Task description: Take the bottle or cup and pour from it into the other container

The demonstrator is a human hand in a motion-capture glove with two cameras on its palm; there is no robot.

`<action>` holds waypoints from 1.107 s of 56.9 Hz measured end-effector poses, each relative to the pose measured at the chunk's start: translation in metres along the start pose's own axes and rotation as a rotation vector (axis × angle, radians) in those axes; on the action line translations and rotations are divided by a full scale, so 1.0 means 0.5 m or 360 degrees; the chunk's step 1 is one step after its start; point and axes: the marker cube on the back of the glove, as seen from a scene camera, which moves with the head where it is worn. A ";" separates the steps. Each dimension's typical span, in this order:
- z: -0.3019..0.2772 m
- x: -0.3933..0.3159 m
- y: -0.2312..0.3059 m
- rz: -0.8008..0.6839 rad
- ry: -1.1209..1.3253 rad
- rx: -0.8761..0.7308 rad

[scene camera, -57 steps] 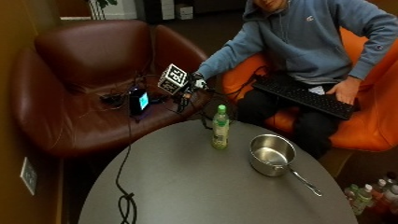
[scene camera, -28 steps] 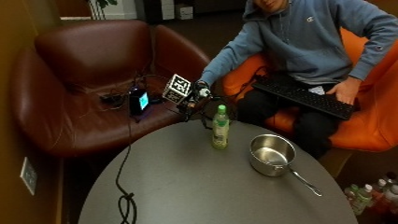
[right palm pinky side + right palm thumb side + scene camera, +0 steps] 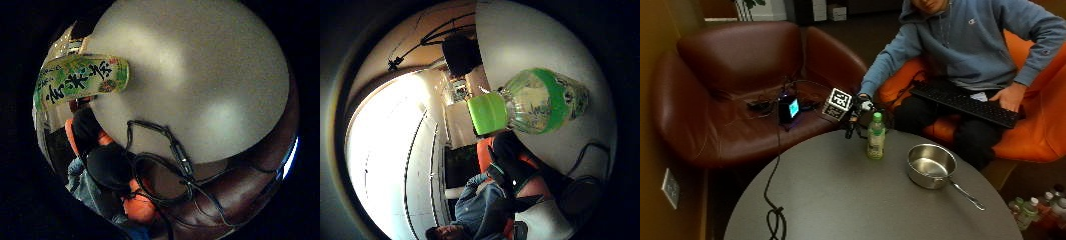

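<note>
One bottle (image 3: 875, 136), one pot (image 3: 931, 165), one table (image 3: 840, 200).

Grey-blue hoodie (image 3: 973, 45); dark trousers (image 3: 969, 135); black glove (image 3: 863, 102)

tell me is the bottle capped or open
Capped: the green cap sits on the upright bottle on the table.

1 bottle (image 3: 875, 136), 1 saucepan (image 3: 931, 165), 1 keyboard (image 3: 966, 104), 1 table (image 3: 840, 200).
</note>
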 end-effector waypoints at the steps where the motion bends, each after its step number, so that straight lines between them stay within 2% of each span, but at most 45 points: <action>1: 0.003 0.000 0.000 -0.0004 -0.0009 -0.0001; 37: 0.055 -0.015 -0.039 -0.0066 -0.0209 0.0128; 47: 0.087 -0.036 -0.062 -0.0124 -0.0229 0.0231; 54: 0.105 -0.037 -0.063 -0.0166 -0.0333 0.0410; 63: 0.115 -0.069 -0.093 -0.0109 -0.0429 0.0584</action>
